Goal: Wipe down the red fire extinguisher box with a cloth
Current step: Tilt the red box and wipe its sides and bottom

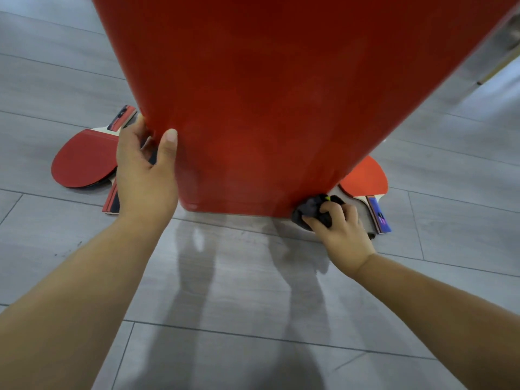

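The red fire extinguisher box stands on the grey floor and fills the upper middle of the head view. My left hand grips its lower left edge, thumb on the front face, fingers wrapped behind the side. My right hand is closed on a bunched dark cloth with a small yellow mark. The cloth is pressed against the box's bottom right corner, just above the floor.
Red table tennis paddles lie on the floor on both sides of the box: one at the left beside my left hand, with another handle under it, and one at the right behind my right hand. Grey floor tiles stretch toward me.
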The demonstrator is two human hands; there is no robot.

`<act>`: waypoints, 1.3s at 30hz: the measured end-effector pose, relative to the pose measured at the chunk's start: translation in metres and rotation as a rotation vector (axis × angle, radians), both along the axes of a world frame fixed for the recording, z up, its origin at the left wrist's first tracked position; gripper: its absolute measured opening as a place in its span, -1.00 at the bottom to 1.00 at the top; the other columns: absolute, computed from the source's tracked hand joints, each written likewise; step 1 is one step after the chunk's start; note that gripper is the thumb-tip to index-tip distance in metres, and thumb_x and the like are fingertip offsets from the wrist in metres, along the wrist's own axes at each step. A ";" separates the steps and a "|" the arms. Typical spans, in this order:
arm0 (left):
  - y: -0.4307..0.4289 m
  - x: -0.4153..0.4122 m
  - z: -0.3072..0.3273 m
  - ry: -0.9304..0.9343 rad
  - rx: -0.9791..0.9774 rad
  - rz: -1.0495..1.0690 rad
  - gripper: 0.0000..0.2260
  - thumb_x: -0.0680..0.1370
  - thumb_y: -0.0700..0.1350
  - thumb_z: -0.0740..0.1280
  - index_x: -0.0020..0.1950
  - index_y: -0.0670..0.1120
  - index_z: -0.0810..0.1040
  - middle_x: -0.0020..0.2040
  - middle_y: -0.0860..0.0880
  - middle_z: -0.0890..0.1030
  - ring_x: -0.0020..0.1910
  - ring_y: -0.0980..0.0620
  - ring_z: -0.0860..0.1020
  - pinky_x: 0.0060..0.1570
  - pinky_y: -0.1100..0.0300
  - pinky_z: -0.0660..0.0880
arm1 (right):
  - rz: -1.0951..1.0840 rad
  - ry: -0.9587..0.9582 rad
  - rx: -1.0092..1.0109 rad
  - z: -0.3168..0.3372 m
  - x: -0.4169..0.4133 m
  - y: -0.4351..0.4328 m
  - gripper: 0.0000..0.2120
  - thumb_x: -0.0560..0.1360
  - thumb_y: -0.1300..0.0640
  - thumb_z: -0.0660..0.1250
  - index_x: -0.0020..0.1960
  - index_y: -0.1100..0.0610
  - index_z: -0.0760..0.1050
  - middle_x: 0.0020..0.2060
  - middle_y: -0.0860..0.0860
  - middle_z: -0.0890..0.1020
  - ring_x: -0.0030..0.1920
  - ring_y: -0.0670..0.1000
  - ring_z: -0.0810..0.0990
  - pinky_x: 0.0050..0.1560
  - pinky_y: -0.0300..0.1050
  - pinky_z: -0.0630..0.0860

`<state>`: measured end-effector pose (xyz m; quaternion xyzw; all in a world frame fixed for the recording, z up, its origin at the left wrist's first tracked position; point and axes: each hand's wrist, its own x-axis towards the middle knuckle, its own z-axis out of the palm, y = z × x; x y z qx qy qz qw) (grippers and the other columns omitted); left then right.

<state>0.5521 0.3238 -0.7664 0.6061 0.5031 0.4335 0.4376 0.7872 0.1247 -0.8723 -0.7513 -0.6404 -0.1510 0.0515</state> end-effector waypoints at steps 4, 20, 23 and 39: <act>-0.016 0.003 -0.001 0.005 -0.016 -0.043 -0.55 0.54 0.07 0.29 0.41 0.11 0.27 0.33 0.11 0.34 0.21 0.25 0.45 0.24 0.34 0.38 | -0.265 0.304 -0.110 0.026 -0.019 -0.020 -0.42 0.19 0.47 0.38 0.17 0.12 0.56 0.13 0.23 0.37 -0.07 0.37 0.43 -0.19 0.23 0.54; -0.094 -0.010 -0.029 0.521 -0.245 -0.370 -0.76 0.52 0.04 0.34 0.09 -0.07 0.51 0.11 -0.06 0.54 -0.06 0.05 0.51 -0.09 0.19 0.34 | -0.418 0.501 -0.908 0.025 -0.032 -0.101 -0.61 0.55 0.11 0.22 0.36 -0.08 0.32 0.29 0.03 0.30 0.24 0.15 0.36 0.20 0.07 0.43; -0.096 -0.014 -0.024 0.587 -0.269 -0.431 -0.80 0.52 0.01 0.34 0.06 -0.07 0.53 0.03 0.00 0.56 -0.11 0.08 0.50 -0.15 0.19 0.33 | -0.382 0.430 -0.934 0.044 -0.026 -0.078 -0.65 0.56 0.01 0.22 0.34 -0.03 0.36 0.25 0.04 0.41 0.23 0.14 0.42 0.14 0.05 0.44; -0.058 0.007 0.149 0.339 0.278 -0.546 -0.94 0.45 -0.02 0.41 -0.11 0.09 0.58 -0.16 0.16 0.60 -0.11 0.31 0.55 -0.23 0.55 0.41 | -0.028 0.415 0.484 0.273 -0.017 0.018 -0.84 0.50 0.09 0.33 0.03 0.10 0.61 -0.18 -0.06 0.65 -0.17 -0.05 0.60 -0.16 -0.11 0.55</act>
